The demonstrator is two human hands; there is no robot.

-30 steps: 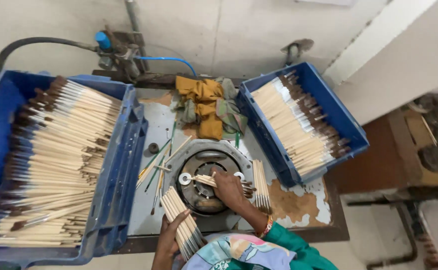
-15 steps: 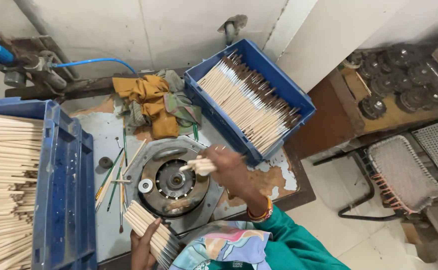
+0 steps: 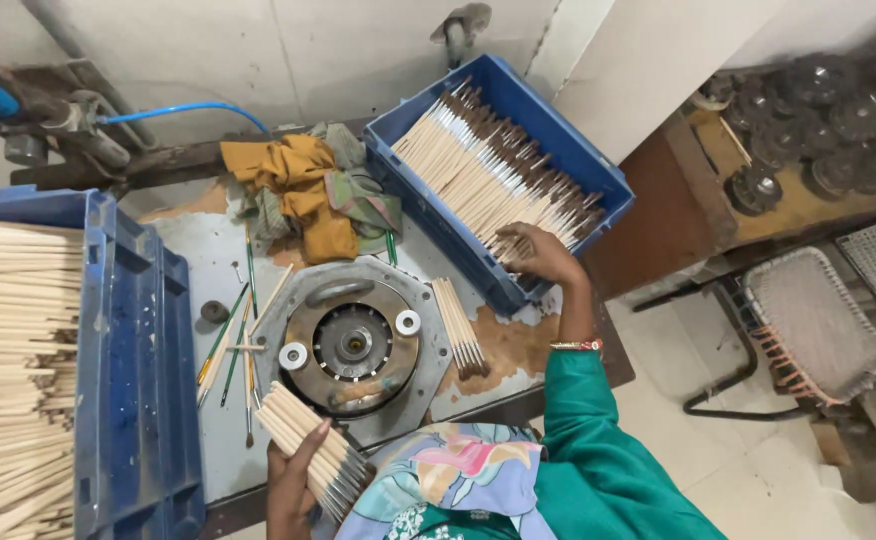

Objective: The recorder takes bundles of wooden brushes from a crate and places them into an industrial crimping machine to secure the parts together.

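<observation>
Right hand moved to upper-centre crate.
Your right hand (image 3: 543, 255) left the round machine plate (image 3: 353, 345), fingers resting loosely curled on brushes in the blue crate (image 3: 518, 100); your left hand (image 3: 293, 480) stayed clamped on a brush bundle (image 3: 313, 450).

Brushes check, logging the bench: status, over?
Left hand grips a brush bundle. Right hand rests on brushes in the right blue crate. Nothing in between.

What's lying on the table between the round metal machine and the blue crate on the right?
In the head view, a small row of wooden brushes lies between the round machine and the right crate.
</observation>
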